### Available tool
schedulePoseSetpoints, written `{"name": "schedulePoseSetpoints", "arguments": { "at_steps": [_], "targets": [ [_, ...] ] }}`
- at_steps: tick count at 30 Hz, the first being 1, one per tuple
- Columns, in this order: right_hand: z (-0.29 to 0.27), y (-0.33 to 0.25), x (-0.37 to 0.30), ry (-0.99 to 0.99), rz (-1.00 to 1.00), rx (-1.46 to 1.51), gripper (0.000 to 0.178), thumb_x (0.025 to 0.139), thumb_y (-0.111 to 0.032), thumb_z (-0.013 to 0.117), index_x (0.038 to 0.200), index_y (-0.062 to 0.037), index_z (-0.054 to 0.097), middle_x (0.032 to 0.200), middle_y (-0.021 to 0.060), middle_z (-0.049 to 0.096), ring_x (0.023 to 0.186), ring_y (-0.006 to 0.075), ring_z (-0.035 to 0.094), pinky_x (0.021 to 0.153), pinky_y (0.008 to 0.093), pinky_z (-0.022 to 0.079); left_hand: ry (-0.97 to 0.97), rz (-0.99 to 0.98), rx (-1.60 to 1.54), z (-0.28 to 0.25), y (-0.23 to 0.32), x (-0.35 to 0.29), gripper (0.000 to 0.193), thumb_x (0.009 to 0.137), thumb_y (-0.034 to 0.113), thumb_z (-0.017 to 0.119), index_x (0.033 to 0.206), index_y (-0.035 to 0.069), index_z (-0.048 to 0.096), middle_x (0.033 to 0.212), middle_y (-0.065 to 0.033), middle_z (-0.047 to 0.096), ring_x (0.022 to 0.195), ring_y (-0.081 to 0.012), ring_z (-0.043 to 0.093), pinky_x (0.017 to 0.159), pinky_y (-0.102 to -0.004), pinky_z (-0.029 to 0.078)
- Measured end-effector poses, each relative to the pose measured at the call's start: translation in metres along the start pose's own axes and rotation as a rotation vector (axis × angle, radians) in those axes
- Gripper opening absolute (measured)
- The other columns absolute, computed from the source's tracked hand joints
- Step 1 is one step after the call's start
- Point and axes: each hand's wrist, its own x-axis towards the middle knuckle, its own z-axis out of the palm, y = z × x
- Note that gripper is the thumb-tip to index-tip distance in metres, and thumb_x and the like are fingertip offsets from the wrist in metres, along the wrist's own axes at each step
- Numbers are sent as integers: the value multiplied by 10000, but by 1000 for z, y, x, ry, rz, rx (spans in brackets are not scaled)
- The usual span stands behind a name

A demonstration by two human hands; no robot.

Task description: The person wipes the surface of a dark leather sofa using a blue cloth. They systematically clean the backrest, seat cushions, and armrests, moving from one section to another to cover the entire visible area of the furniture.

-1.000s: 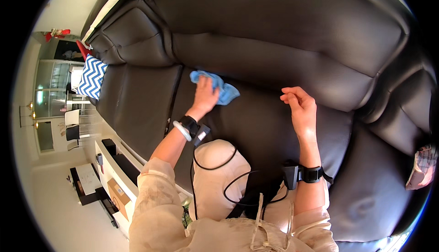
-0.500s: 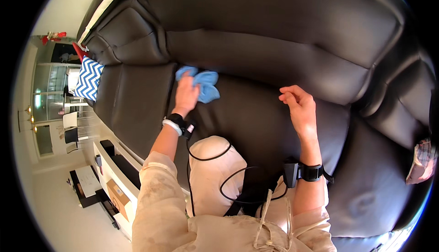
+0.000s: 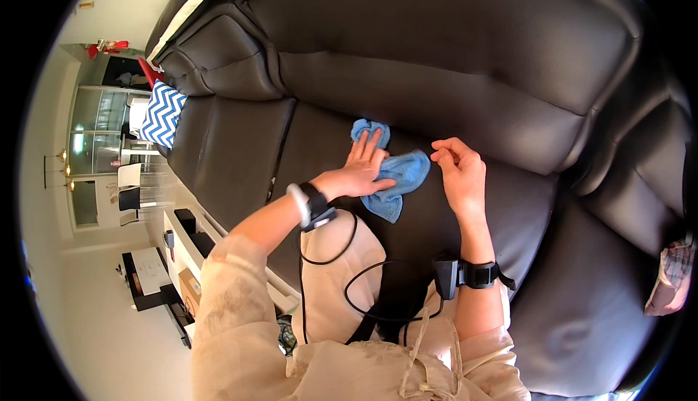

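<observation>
A crumpled blue cloth (image 3: 407,173) lies on the seat of a black leather sofa (image 3: 338,121). My left hand (image 3: 358,175) presses down on the cloth with fingers spread, and cloth shows on both sides of it. To its right, my right hand (image 3: 463,181) hovers over the seat beside the cloth, apart from it. Its fingers are loosely curled in toward the thumb, and nothing shows in them. Both wrists wear black straps with small boxes, and a white band sits on the left wrist.
A thin black cable (image 3: 347,292) loops over my knees. Along the seat to the left stands a blue and white zigzag cushion (image 3: 163,114); a plaid cushion (image 3: 670,277) is at the far right. The sofa's backrest (image 3: 436,23) rises beyond my hands. A white cabinet (image 3: 190,237) stands at left.
My left hand has slid the blue cloth rightward and a little nearer along the seat, toward my right hand. The right hand has barely moved. The view has shifted slightly.
</observation>
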Motion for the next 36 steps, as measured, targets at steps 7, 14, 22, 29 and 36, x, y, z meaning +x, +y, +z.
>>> {"name": "schedulePoseSetpoints", "arguments": {
  "at_steps": [7,14,22,29,36],
  "targets": [
    [-5,-2,-5,-72,7,6,159,930,-60,601,1025,22,698,877,150,691,729,219,663,698,331,517,57,-46,45,16,4,10,754,913,626,616,1341,44,399,1626,-319,-20,1501,-537,-59,1189,-646,61],
    [-17,25,-11,-67,-133,-175,105,905,-33,615,956,-15,705,842,126,647,821,302,622,760,414,503,215,-42,48,29,9,7,700,932,605,600,1311,43,424,1630,-290,38,1507,-516,-19,1189,-643,66],
    [-27,56,-15,-91,-275,-383,134,882,19,604,979,-27,685,938,111,624,907,325,597,791,436,500,386,-30,11,33,18,-2,630,928,584,613,1253,64,466,1617,-268,136,1505,-493,78,1205,-607,95],
    [-36,62,-6,-34,-454,-565,200,837,32,618,1020,-31,669,1037,111,631,944,339,570,828,437,487,588,-46,-12,32,31,-1,769,924,509,646,1459,47,340,1592,-222,263,1505,-426,180,1210,-566,156],
    [-40,85,-9,-38,-505,-535,274,817,50,610,1075,-30,655,1112,118,612,1034,341,517,927,441,440,716,-130,-71,45,84,-9,774,877,270,701,1529,38,354,1614,-183,297,1503,-386,254,1202,-517,238]
  ]
}}
